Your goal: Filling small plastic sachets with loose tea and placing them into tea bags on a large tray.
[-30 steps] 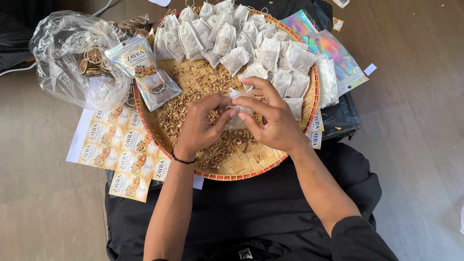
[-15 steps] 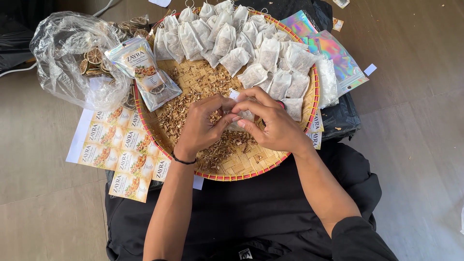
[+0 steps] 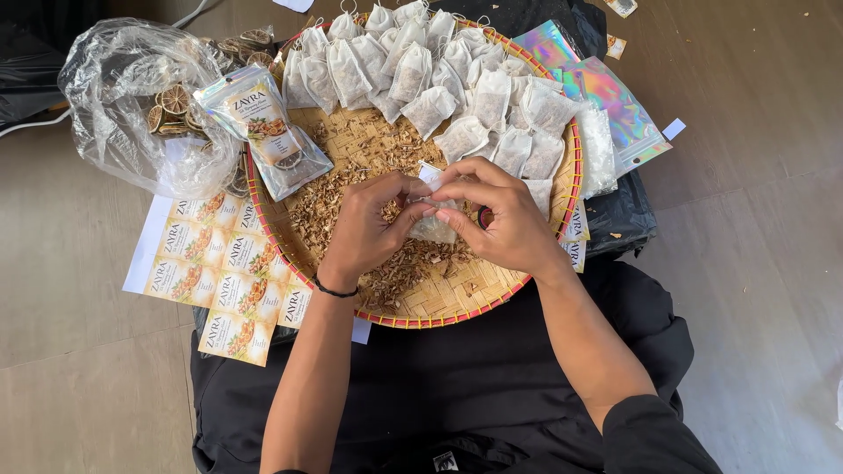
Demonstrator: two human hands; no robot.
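A small white mesh sachet (image 3: pixel 435 224) sits pinched between both hands above the middle of the round woven bamboo tray with a red rim (image 3: pixel 457 303). The left hand (image 3: pixel 367 230) clamps its side with thumb and fingers closed on it; the right hand (image 3: pixel 502 218) grips the top edge, fingers curled together. To do this well, I judge the sachet's mouth should stay upward and over the tray, so loose brown dried shavings (image 3: pixel 338 197) fall back there. Filled white sachets (image 3: pixel 457 83) lie heaped along the far rim. A clear labelled pouch (image 3: pixel 268 132) rests on the left rim, printed label sheets (image 3: pixel 215 276) beside it on the floor.
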